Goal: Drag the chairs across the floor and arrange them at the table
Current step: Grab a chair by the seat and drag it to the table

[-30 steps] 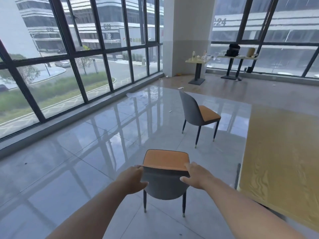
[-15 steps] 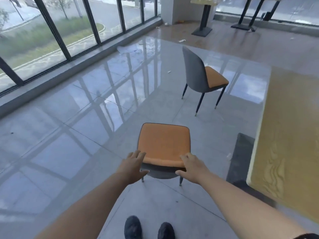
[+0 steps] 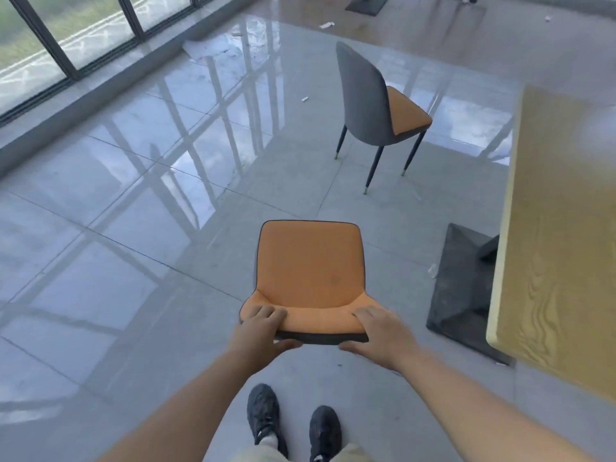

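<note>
A: Progress check — how far along?
B: Early, by my read. The near chair [image 3: 310, 271], orange seat up toward the camera, stands on the tiled floor [image 3: 100, 228] just in front of the person's shoes [image 3: 293, 425], left of the tabletop [image 3: 560, 248] and not tucked under its near-left edge. The far chair [image 3: 376, 105] stands well apart from the near one, further along that same left edge, its seat turned toward the tabletop but clear of it. So neither is in place; both are left to set.

A: The grip?
B: Both hands are on the top of the near chair's backrest. Left hand [image 3: 263, 328] wraps the left corner, fingers over the orange front, thumb under the dark back edge — clenched on it. Right hand [image 3: 380, 331] does the same at the right corner, fingers curled over the front, thumb along the rear rim. Neither looks loose.

A: Chair legs on the floor?
B: Cannot tell — the seat hides them from this angle.

A: Anything in the path?
B: The table's dark pedestal base [image 3: 463, 288] sits on the floor just right of the near chair. My guess is the legs need to clear it when the chair swings toward the edge.
</note>
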The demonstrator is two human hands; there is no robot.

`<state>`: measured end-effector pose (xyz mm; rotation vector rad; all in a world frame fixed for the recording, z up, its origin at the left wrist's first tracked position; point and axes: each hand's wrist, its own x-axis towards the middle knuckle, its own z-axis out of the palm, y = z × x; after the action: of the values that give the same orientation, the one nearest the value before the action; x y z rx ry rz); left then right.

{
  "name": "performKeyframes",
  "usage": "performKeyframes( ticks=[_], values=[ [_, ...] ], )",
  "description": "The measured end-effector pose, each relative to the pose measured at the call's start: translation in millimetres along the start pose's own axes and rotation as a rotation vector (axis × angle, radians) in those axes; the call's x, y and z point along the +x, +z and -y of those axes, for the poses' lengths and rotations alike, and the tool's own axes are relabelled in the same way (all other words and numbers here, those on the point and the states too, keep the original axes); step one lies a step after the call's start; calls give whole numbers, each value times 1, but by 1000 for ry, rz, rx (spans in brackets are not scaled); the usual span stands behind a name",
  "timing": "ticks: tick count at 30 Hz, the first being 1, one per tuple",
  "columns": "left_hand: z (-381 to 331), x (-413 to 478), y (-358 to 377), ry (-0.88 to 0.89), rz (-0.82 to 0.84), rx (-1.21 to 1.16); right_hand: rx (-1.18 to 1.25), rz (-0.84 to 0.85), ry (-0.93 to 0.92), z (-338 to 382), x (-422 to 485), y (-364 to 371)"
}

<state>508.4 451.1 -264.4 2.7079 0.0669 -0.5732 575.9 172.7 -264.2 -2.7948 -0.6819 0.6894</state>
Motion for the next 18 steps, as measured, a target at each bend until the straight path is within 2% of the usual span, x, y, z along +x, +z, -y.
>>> performKeyframes(
  ticks=[5, 8, 12, 18],
  values=[
    [9, 8, -6, 24, -19, 0, -47, -54, 11, 4, 5, -1],
    [23, 18, -22, 51, -19, -10, 10, -114, 38, 20, 17, -3],
    [55, 45, -54, 91, -22, 21, 126, -155, 107, 43, 48, -9],
    [110, 117, -118, 245, -2, 135, 134, -241, 199, 84, 117, -25]
  ],
)
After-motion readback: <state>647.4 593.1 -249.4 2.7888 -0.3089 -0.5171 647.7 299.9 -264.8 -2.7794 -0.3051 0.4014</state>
